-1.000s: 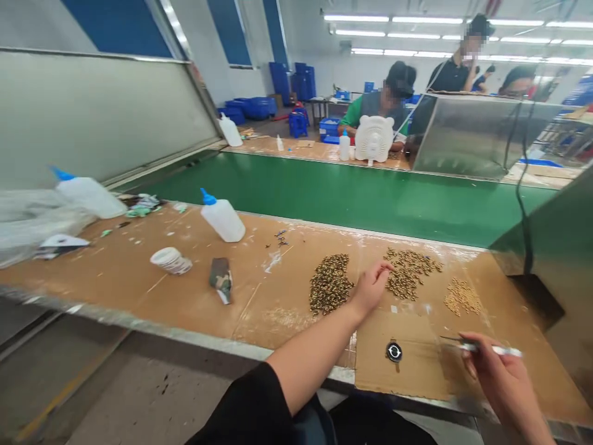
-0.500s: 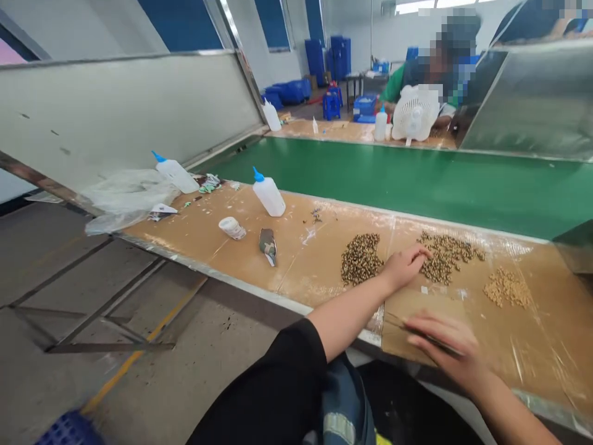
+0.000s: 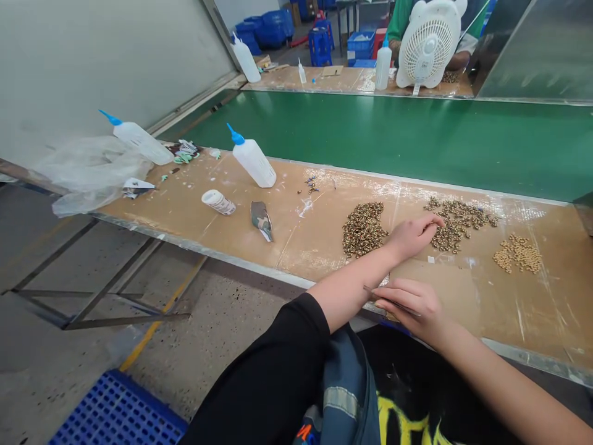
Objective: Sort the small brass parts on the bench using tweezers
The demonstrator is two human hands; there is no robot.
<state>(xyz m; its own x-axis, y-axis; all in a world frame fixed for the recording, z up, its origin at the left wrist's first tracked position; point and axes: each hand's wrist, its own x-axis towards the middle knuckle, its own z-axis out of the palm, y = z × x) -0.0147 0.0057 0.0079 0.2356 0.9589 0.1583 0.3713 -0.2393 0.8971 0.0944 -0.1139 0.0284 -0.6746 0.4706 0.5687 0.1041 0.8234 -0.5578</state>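
Observation:
My left hand reaches across to the left edge of a spread pile of small brassy metal pieces. Its fingers are bent and pressed together at the pile; whatever lies between them is too small to make out. Close to that forearm, my right hand is closed round thin metal tweezers, whose tips point left beside the forearm. A denser heap of similar brassy pieces lies left of my left hand. Farther right is a patch of small tan pieces. Beneath my hands lies a flat cardboard piece.
A white bottle with blue nozzle, a small white tub and a camouflage-patterned scrap stand or lie leftward. Behind runs a green belt. Across it, a person sits behind a white fan. A blue crate is on the floor.
The view has tipped downward. My right hand has moved left with the tweezers, close to my left forearm. My left hand stays at the edge of the spread brassy pile.

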